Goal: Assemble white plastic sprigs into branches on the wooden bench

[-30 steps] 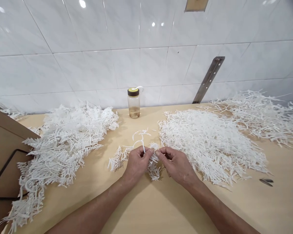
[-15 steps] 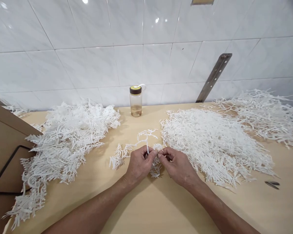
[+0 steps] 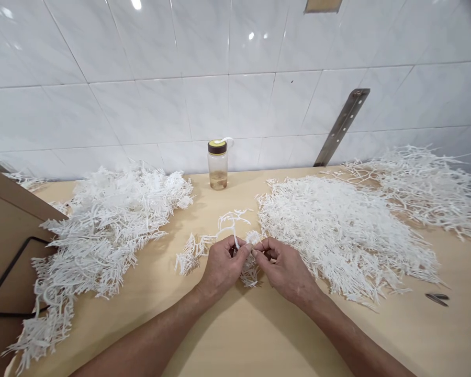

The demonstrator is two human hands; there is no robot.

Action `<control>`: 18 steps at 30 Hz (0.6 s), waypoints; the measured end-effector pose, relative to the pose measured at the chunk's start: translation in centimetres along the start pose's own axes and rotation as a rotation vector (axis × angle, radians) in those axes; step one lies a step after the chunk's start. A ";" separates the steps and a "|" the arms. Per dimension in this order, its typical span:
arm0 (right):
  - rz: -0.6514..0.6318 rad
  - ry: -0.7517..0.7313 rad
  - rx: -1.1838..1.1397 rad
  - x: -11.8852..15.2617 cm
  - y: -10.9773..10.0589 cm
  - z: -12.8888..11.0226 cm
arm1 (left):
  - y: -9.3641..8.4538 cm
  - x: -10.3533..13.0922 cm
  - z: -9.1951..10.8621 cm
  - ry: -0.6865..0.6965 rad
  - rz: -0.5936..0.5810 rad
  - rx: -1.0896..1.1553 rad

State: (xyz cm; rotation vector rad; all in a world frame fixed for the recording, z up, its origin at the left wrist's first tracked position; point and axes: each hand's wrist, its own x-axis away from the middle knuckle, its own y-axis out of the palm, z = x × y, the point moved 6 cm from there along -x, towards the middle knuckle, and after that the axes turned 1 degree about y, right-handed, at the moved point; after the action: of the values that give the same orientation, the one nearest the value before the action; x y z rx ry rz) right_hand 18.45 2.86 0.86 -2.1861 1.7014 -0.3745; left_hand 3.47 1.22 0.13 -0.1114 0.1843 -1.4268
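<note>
The left hand (image 3: pixel 222 267) pinches a white branch (image 3: pixel 228 229) between its thumb and finger. The branch is in the middle of the surface (image 3: pixel 235 335), with thin curly arms poking up past the left hand and a bushy bit out to its left. More bushy bits (image 3: pixel 249 275) show between the two hands. The right hand (image 3: pixel 287 268) has its thumb and finger pinched together too, just beside the left fingertips; what is between them is too small to see.

A big white pile (image 3: pixel 113 230) lies on the left, next to a brown box (image 3: pixel 8 214). Another white heap (image 3: pixel 337 225) lies on the right, with looser twigs (image 3: pixel 435 188) behind it. A bottle (image 3: pixel 218 170) with a little brown drink stands upright near the wall (image 3: pixel 153 110). A small dark tool (image 3: pixel 437 299) lies near the heap.
</note>
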 end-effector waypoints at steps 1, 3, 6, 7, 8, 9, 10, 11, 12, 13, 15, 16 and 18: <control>-0.018 0.015 -0.028 0.0 0.1 0.1 | 0.0 0.0 -0.1 -0.003 -0.001 0.004; -0.069 0.055 -0.091 0.0 0.4 0.3 | 0.0 0.0 -0.2 -0.009 -0.004 0.013; -0.134 0.097 -0.158 0.0 0.7 0.4 | 0.1 -0.1 -0.3 -0.015 -0.024 0.022; -0.138 0.100 -0.163 0.0 0.8 0.4 | 0.1 -0.1 -0.3 -0.015 -0.031 0.025; -0.138 0.099 -0.156 0.0 0.7 0.3 | 0.1 -0.2 -0.3 -0.014 -0.037 0.026; -0.131 0.095 -0.136 -0.1 0.7 0.3 | 0.1 -0.2 -0.3 -0.014 -0.041 0.024; -0.120 0.086 -0.106 -0.1 0.6 0.3 | 0.1 -0.3 -0.3 -0.015 -0.043 0.018; -0.106 0.074 -0.070 -0.1 0.5 0.3 | 0.1 -0.3 -0.2 -0.017 -0.046 0.010; -0.087 0.057 -0.034 -0.1 0.3 0.2 | 0.1 -0.3 -0.2 -0.020 -0.050 0.002; -0.065 0.037 -0.005 -0.1 0.2 0.2 | 0.1 -0.3 -0.2 -0.023 -0.055 -0.005; -0.025 0.001 0.028 -0.2 -0.1 0.0 | 0.1 -0.4 -0.2 -0.022 -0.067 -0.008; -0.014 -0.012 0.036 -0.2 -0.2 0.0 | 0.1 -0.3 -0.1 -0.017 -0.074 -0.003; -0.021 -0.022 0.054 -0.2 -0.2 -0.1 | 0.2 -0.3 0.0 -0.010 -0.088 0.018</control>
State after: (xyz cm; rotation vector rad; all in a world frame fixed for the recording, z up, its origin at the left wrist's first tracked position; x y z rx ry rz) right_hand 18.50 3.05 1.05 -2.1637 1.6385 -0.3955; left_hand 3.65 1.57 0.10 -0.1128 0.1602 -1.5147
